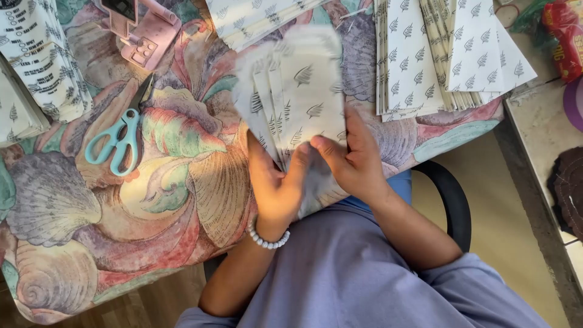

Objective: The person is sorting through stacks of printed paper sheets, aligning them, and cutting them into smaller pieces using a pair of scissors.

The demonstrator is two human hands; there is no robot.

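Gripping fanned paper bags (pixel 297 91) (blurred): left hand (pixel 276 182) and right hand (pixel 349 161), both closed.

Two hands, left (pixel 274 182) and right (pixel 351 159), share one blurred fan of leaf-print paper bags (pixel 296 97) at centre; approx. four or five overlapping edges show, exact no. unclear. One pr. of teal-handled scissors (pixel 116 138) at 9 o'clock, one pink device (pixel 144 30) at 11 o'clock, one white bead bracelet (pixel 267 239) on the left wrist, one black chair arm (pixel 452 200) at 4 o'clock. Flat bag stacks: two at 1–2 o'clock (pixel 446 51), one at 12 o'clock (pixel 255 18), two at 10 o'clock (pixel 36 54); sheets per stack too many to count.
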